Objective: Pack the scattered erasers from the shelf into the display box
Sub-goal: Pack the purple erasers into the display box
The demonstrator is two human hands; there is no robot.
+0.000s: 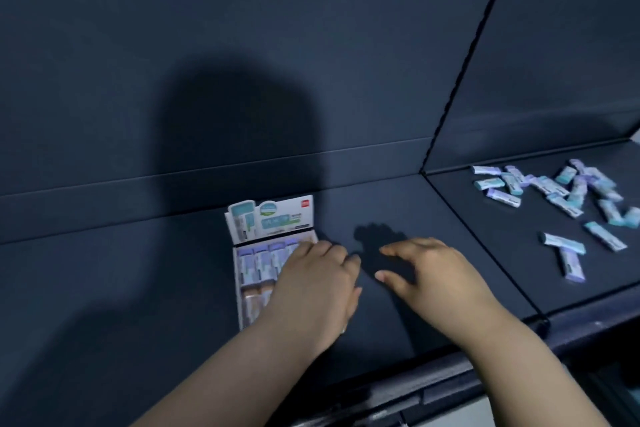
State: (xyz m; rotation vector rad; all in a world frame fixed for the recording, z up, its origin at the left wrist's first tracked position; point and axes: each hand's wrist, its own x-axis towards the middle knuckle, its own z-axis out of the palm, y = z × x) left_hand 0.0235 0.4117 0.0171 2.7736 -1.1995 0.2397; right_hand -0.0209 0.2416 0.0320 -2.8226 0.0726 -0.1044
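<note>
- Display box (273, 218): white card with a printed teal back flap standing up, on the dark shelf (138, 288) left of centre.
- Packed erasers (258, 262): four purple-topped ones show in the back row.
- Scattered erasers (554, 187): roughly twenty teal and purple sticks, far right.
- Left hand (311, 284) lies flat on the box; right hand (436, 270) is spread and holds nothing.

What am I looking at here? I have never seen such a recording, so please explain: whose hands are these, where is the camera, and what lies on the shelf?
There is no machine: these are a person's two bare hands, filmed by one camera worn on the head, looking forward and down. The left hand lies over the box, which stands open on the dark shelf with packed erasers in its rows; whether it holds one is hidden. The right hand hovers beside it, fingers relaxed, holding nothing. Loose erasers lie scattered further right.
</note>
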